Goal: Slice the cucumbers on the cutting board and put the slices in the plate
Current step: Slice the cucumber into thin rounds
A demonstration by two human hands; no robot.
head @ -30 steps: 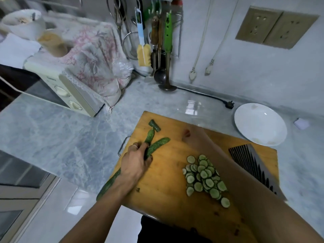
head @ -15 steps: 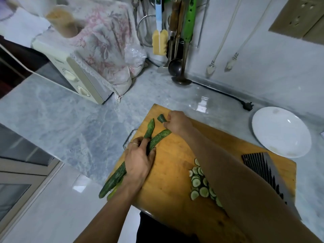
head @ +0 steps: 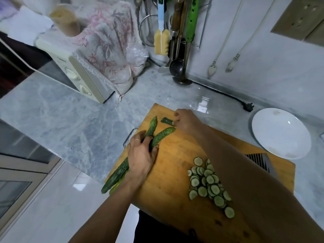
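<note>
Green and knobbly, the two whole cucumbers lay side by side along the left edge of the cutting board, their near ends hanging out past its rim over the counter. My left hand lay over their middle, fingers curled round them to keep them from rolling. My right hand reached to the far corner, where its fingertips pinched the short cut stub, which I judged to be a trimmed end best cleared off before more cutting. To do the step well, I thought, the cucumbers wanted drawing inward so that their full length rested on wood, then turning square to the blade. The heap of slices sat on the near right of the board, partly under my right forearm, so any sweep of that arm risked scattering them. The knife lay flat at the right edge, just beyond my arm. The plate stood off the board's far right corner, holding no slices yet. Open wood showed in the middle of the board; the far left corner was close to the oven.
</note>
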